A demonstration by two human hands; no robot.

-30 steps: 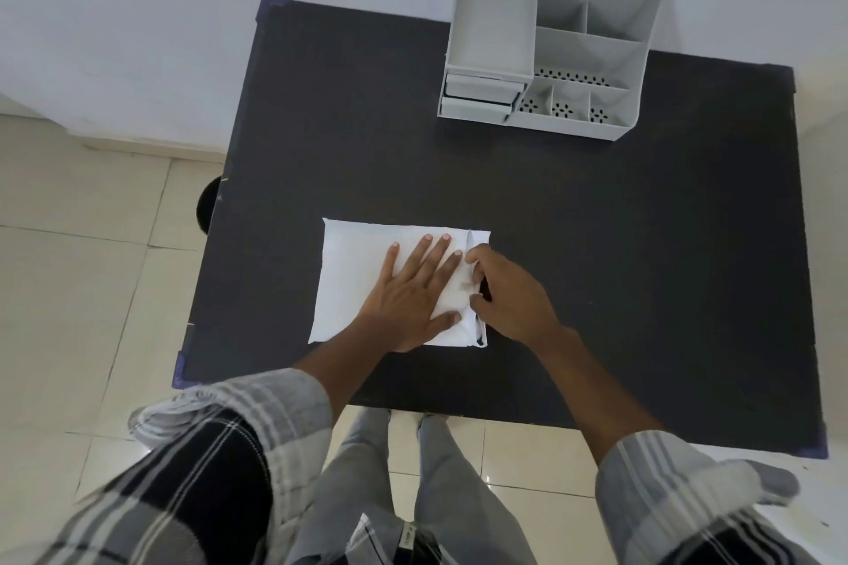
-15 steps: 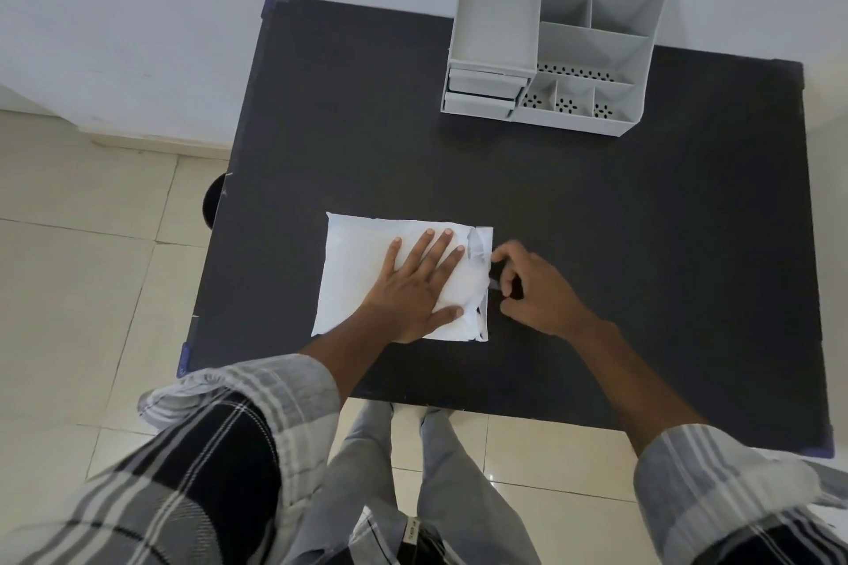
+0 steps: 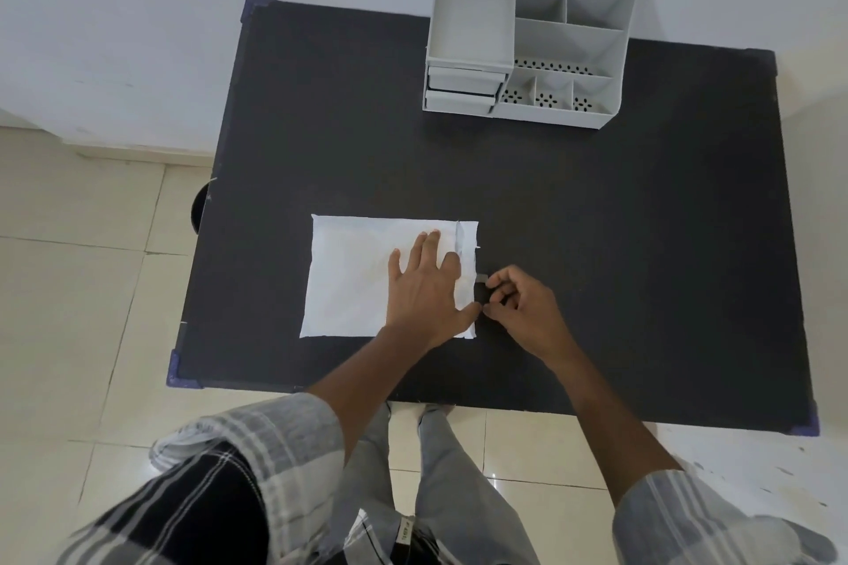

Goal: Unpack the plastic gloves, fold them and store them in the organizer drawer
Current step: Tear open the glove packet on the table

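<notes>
**Head view: opening the glove packet at its right end**

Head view, reading left to right. The white glove packet [image 3: 367, 275] lies flat on the black table [image 3: 596, 243], nearer the left front corner than the right. My left hand [image 3: 424, 289] rests on its right half, palm down, fingers spread, pinning it and gripping nothing. Just off the packet's right edge my right hand [image 3: 521, 305] is curled, thumb and fingertips pinched on a small strip or tab; I can't tell whether that is a tear strip or a glove cuff.

To do this well, I judge the left hand should press close to the opening so the packet doesn't slide, while the right pulls steadily away toward the right edge.

Toward the back edge, right of centre, stands the grey organizer [image 3: 532, 41]. Its two stacked drawers [image 3: 461, 89] look closed, their contents hidden. The open compartments I can see into appear empty.
</notes>
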